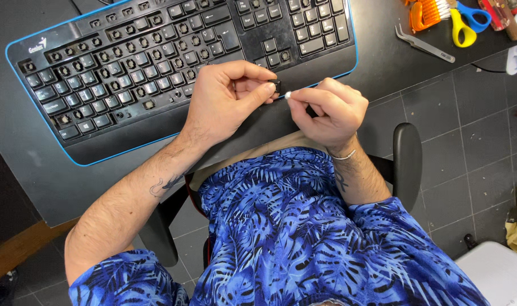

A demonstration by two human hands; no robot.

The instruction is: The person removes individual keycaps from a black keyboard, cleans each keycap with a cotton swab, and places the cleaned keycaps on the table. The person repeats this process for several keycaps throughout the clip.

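At the centre of the frame the left hand pinches a small black keycap between thumb and fingertips, just below the keyboard. The right hand is closed on a small white-tipped piece beside it. A loose pinch could probably drop the keycap off the worktop edge into the lap. Scissors, a brush and a metal tool lie upper right, well apart.

The person wears a short-sleeved shirt with a blue and black leaf pattern. A thin silver bracelet circles the right wrist, and both forearms carry a small dark tattoo.
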